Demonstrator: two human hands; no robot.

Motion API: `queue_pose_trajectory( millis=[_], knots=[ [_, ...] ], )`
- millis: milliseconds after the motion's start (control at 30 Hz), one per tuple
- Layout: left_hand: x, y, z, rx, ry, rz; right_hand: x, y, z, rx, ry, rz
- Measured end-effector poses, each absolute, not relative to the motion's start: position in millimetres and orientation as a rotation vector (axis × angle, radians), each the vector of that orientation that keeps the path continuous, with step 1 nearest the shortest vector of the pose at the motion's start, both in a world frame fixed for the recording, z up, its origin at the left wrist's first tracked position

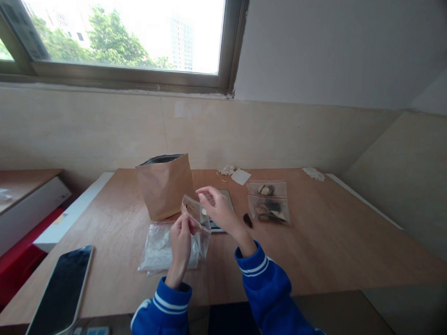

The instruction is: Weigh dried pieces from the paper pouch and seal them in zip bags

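Observation:
My left hand [180, 240] and my right hand [217, 209] both pinch the mouth of a small clear zip bag [195, 212], held up over the wooden table [317, 242]. The left fingers grip its near-left edge, the right fingers its far top edge. Below the hands lies a stack of empty clear zip bags [157, 249]. Behind them stands an open brown paper bag [165, 184]. A flat scale or tablet [223, 212] lies under my right hand, mostly hidden. One dark piece [247, 220] lies loose on the table just right of my wrist.
Filled clear bags [268, 202] holding dark and pale pieces lie at the right. White paper scraps [235, 174] and a crumpled tissue [313, 173] sit near the far edge. A phone [61, 291] lies at the near left corner. A tiled wall and window stand behind.

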State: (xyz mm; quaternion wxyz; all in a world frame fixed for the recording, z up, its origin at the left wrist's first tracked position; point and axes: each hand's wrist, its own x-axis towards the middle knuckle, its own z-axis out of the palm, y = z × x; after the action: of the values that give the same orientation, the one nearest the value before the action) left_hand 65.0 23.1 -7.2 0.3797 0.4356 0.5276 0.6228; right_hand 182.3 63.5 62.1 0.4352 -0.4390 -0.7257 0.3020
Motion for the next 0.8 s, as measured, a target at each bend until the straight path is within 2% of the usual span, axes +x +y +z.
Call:
queue_pose_trajectory(
  millis=[100, 233, 433, 600, 700, 800],
  knots=[
    [65.5, 22.8, -6.2, 1.017, 1.318, 1.643, 194.7, 49.2, 57.2, -1.065, -1.821, 0.775],
    [68.5, 22.1, -6.6, 0.966, 1.273, 1.679, 204.0, 30.0, 32.5, -1.039, -1.853, 0.993],
    [69.8, 19.2, -10.7, 1.177, 1.117, 1.513, 204.5, 30.5, -9.6, -0.992, -1.549, 1.137],
    [60.9, 21.2, -22.7, 1.419, 1.235, 1.54, 214.3, 42.4, -27.5, -0.953, -1.466, 1.124],
    [53.9, 30.8, -35.8, 1.39, 1.395, 1.673, 224.9, 46.8, -39.4, -0.974, -1.367, 1.17],
    [50.3, 44.0, -50.7, 1.283, 1.395, 1.662, 234.7, 53.0, -54.2, -0.993, -1.324, 1.21]
  ],
)
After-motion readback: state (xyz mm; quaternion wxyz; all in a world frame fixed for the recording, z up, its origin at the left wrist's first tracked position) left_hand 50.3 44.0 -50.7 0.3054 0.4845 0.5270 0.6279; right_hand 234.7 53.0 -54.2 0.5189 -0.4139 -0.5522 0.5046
